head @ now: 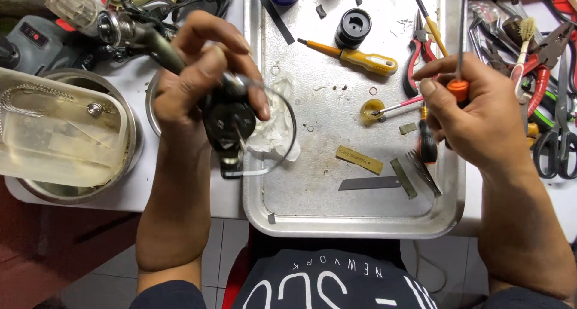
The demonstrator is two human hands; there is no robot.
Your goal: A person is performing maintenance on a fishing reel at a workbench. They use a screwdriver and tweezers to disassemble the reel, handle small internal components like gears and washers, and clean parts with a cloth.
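Observation:
My left hand (201, 74) grips a black fishing reel (228, 119) with a thin wire bail, held over the left edge of a metal tray (312, 222). A crumpled white tissue (273, 125) lies just under the reel. My right hand (475, 113) holds a screwdriver with an orange handle (458, 89), its thin shaft pointing away from me, above the tray's right side. A black-handled screwdriver (427, 143) lies under that hand.
On the tray lie a yellow-handled screwdriver (360, 58), red pliers (418, 53), a black round part (353, 27), a small yellow cup with a brush (372, 110) and flat strips. A plastic box on a metal bowl (60, 134) stands left. Scissors and pliers (556, 104) crowd the right.

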